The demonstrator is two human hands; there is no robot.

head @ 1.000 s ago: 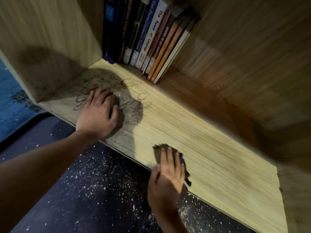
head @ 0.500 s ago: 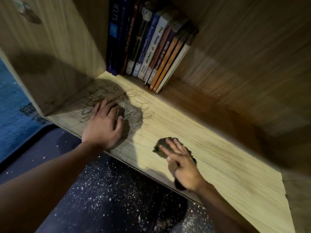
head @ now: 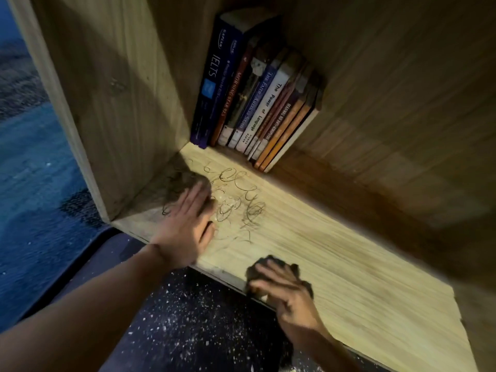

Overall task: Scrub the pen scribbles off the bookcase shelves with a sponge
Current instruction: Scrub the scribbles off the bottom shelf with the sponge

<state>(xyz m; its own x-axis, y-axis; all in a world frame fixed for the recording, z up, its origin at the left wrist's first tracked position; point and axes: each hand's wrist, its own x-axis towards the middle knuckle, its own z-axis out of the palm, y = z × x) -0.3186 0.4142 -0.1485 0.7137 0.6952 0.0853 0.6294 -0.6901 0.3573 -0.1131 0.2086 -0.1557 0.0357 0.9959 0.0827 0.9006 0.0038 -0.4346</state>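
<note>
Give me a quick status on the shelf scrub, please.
Left hand flat on the scribbles. Right hand on the sponge at the shelf front edge, short of the marks. Nothing between.
</note>
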